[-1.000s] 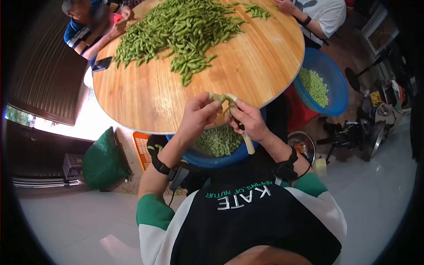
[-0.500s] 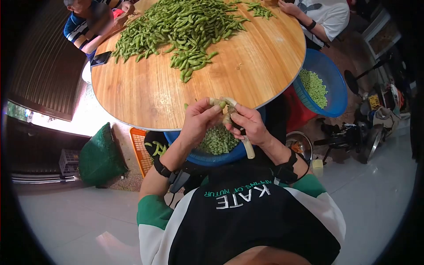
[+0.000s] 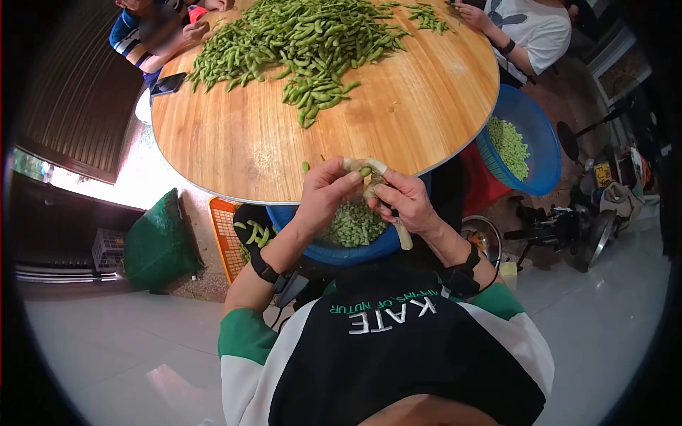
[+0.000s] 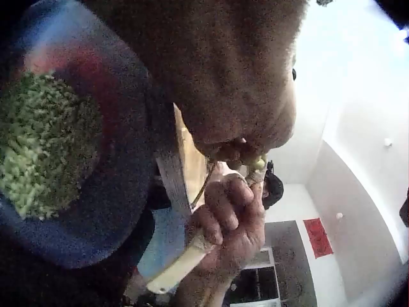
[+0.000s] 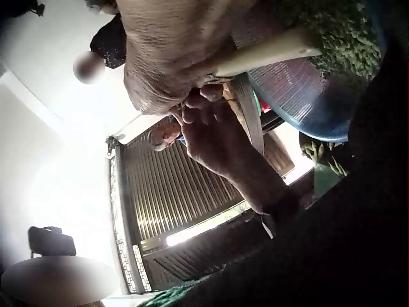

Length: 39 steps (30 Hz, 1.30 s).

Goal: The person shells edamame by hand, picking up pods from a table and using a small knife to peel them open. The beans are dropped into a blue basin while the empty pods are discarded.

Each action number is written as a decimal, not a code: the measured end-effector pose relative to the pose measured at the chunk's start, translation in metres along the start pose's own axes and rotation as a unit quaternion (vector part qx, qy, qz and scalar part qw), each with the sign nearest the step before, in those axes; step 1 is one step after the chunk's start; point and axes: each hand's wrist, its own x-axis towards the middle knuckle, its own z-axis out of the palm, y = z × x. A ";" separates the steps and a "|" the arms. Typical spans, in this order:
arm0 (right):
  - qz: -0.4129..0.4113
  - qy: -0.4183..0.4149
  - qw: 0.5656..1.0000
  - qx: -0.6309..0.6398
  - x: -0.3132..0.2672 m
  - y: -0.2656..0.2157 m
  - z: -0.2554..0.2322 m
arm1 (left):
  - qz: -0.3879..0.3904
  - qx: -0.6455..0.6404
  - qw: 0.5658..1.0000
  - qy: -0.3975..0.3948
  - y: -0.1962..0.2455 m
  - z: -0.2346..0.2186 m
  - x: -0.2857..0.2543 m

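In the head view, my left hand (image 3: 325, 188) pinches a green soybean pod (image 3: 365, 171) between thumb and forefinger. My right hand (image 3: 406, 201) is right beside it, its fingertips close to the pod. The right fingers curl round a tool whose pale handle (image 3: 403, 236) sticks out below the fist; its working end is hidden. Pale coverings wrap some fingertips on both hands. Below the hands, under the table edge, a blue basin (image 3: 323, 254) holds shelled green beans (image 3: 355, 224). In the left wrist view, the pale handle (image 4: 182, 265) juts from the right fist.
A big heap of soybean pods (image 3: 305, 35) lies on the round wooden table (image 3: 426, 106), with a phone (image 3: 168, 84) at its left edge. Two people sit across. Another blue basin (image 3: 543, 156) stands right, an orange basket (image 3: 224, 241) and a green sack (image 3: 160, 245) left.
The pod, bent between both hands a second ago, now shows as a smaller green piece at the left fingertips. A small green piece now lies on the table edge beside the left hand.
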 end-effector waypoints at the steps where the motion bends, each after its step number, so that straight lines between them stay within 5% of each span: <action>1: 0.001 0.000 1.000 0.000 0.000 0.001 0.001 | 0.008 0.012 0.999 0.032 0.000 0.004 0.000; 4: -0.032 0.014 0.999 -0.026 0.003 0.005 -0.001 | 0.009 -0.013 0.999 0.045 0.005 0.008 0.002; 6: -0.007 -0.008 0.997 0.071 0.006 0.009 -0.005 | -0.001 -0.050 0.998 0.031 0.008 0.004 0.002; 8: 0.003 -0.020 0.995 0.098 0.005 0.006 -0.007 | -0.125 -0.202 0.967 -0.089 0.013 -0.007 0.002; 9: 0.014 -0.030 0.992 0.125 0.004 0.005 -0.007 | -0.124 -0.203 0.967 -0.087 0.012 -0.008 0.003; 12: 0.034 -0.004 0.985 0.169 0.005 0.002 -0.003 | -0.126 -0.180 0.973 -0.069 0.009 -0.004 0.003; 14: 0.043 -0.008 0.986 0.163 0.005 0.001 -0.004 | 0.036 0.090 0.994 0.041 0.010 0.012 -0.001; 15: 0.055 -0.011 0.986 0.159 0.003 0.001 -0.005 | 0.034 0.090 0.995 0.040 0.016 0.010 -0.002; 16: 0.056 -0.010 0.985 0.161 0.001 0.002 -0.005 | 0.142 0.300 0.943 0.004 0.024 0.005 -0.002; 17: 0.068 -0.024 0.981 0.178 0.000 0.001 -0.007 | 0.243 0.492 0.835 -0.032 0.029 0.003 -0.003; 18: 0.079 -0.040 0.977 0.194 0.000 -0.001 -0.008 | 0.244 0.493 0.835 -0.031 0.031 0.004 -0.003; 20: 0.077 -0.041 0.975 0.206 -0.002 0.001 -0.007 | 0.330 0.586 0.739 -0.039 0.033 0.006 -0.004; 23: 0.076 -0.042 0.969 0.233 -0.004 0.004 -0.009 | 0.367 0.594 0.715 -0.025 0.032 0.011 -0.007; 24: 0.076 -0.042 0.965 0.248 -0.005 0.005 -0.010 | 0.367 0.595 0.715 -0.026 0.031 0.011 -0.008; 26: 0.072 -0.043 0.967 0.240 -0.006 0.002 -0.010 | 0.252 0.468 0.846 -0.030 0.027 0.007 -0.008; 29: 0.067 -0.044 0.969 0.234 -0.008 -0.001 -0.010 | 0.185 0.382 0.905 -0.035 0.023 0.007 -0.008; 30: 0.065 -0.046 0.969 0.235 -0.008 -0.002 -0.009 | 0.185 0.384 0.904 -0.035 0.023 0.009 -0.007; 32: 0.048 -0.044 0.963 0.260 -0.010 -0.003 -0.001 | 0.314 0.490 0.813 0.002 0.023 0.020 -0.008; 39: 0.021 -0.039 0.964 0.260 -0.006 -0.007 0.005 | 0.259 0.355 0.897 0.039 0.029 0.027 -0.005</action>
